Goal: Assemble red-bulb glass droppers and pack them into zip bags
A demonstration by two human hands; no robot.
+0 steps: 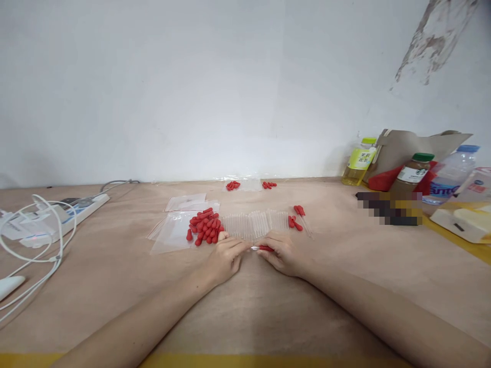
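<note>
My left hand (pixel 228 255) is closed around a clear dropper tube (pixel 253 248), most of it hidden by the fingers. My right hand (pixel 282 251) pinches a red rubber bulb (pixel 266 248) at the tube's right end; whether the tube sits inside it I cannot tell. Just beyond both hands lies a row of clear tubes (pixel 249 224) side by side. A heap of red bulbs (pixel 207 225) is by my left hand, on a clear plastic bag (pixel 172 237). Several loose bulbs (pixel 295 224) lie past my right hand, near droppers with red bulbs fitted (pixel 299 210).
Against the wall are bagged red-bulb droppers (pixel 233 185). At left, a white power strip (pixel 88 209) lies among looped white cables (pixel 59 240). At right stand a yellow-capped bottle (pixel 358 163), a green-capped bottle (pixel 414 176), a blue-capped bottle (pixel 456 171) and a grey bag (pixel 399 145).
</note>
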